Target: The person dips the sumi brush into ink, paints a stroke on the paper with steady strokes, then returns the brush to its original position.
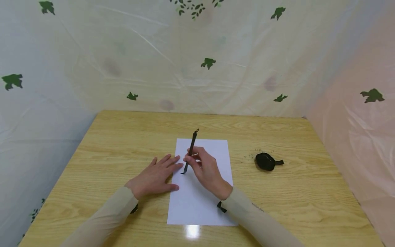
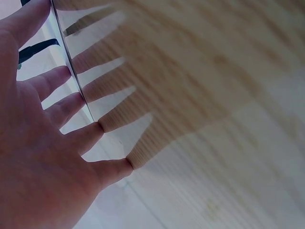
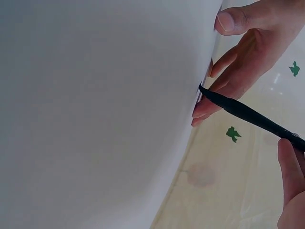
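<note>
Table point(image 1: 277, 206): pale wood, visible grain, glossy near edge.
Paper point(image 1: 200, 202): blank white sheet, centre.
My left hand point(image 1: 155, 176): flat, fingers spread, pressing the paper's left edge.
My right hand point(image 1: 206, 169): pinching the brush.
Brush point(image 1: 190, 151): slim, black; tip on paper; right wrist view shows its tapered point.
Ink dish point(image 1: 266, 161): round, black, right.

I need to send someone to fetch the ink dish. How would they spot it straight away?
On the wooden table, look past the right edge of the white sheet of paper, beyond the right hand holding the brush. The ink dish sits alone there on bare wood: small, round, black, with a short spout pointing right and dark specks scattered beside it.
</note>
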The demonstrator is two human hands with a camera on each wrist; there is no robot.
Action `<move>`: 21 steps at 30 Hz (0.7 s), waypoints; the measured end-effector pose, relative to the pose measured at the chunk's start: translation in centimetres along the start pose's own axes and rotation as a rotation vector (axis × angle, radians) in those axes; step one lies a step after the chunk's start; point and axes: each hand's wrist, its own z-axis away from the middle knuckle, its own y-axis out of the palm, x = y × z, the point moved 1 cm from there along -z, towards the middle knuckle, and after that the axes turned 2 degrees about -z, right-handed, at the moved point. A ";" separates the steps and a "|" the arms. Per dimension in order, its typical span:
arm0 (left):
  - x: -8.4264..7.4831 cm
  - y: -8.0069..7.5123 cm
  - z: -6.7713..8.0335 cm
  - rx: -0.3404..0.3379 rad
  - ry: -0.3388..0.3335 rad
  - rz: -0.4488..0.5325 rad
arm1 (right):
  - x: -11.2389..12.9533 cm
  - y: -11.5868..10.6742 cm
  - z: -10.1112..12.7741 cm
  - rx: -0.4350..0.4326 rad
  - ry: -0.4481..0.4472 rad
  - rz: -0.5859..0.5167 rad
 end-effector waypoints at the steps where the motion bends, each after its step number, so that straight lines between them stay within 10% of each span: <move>1: 0.0 0.0 0.0 0.000 0.000 -0.001 | 0.0 0.0 0.0 0.000 0.002 -0.002; 21: 0.0 0.0 -0.1 0.014 -0.002 0.001 | -0.2 -0.3 0.2 -0.014 -0.001 0.003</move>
